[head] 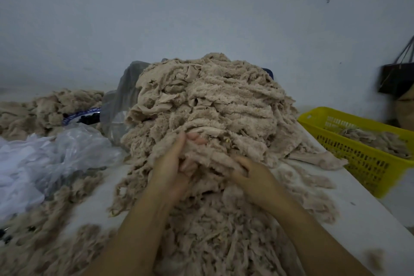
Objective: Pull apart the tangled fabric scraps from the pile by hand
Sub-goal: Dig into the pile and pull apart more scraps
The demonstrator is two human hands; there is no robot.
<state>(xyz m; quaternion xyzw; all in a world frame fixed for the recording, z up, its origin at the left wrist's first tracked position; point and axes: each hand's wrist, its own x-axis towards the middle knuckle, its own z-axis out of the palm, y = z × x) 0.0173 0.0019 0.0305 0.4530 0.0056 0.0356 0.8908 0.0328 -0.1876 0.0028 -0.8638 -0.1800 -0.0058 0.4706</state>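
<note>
Two hands dig into the pile of fabric scraps (212, 101).
Head view: left hand (174, 163) and right hand (255, 177), close together, each curl their fingers round beige scraps at the pile's near foot, in the middle of the table (358, 208); a yellow basket (358, 159) sits at the right edge.

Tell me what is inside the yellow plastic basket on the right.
The yellow slotted plastic basket holds a loose heap of beige fabric scraps. Anything beneath them is hidden, and the basket's right end is out of frame.
</note>
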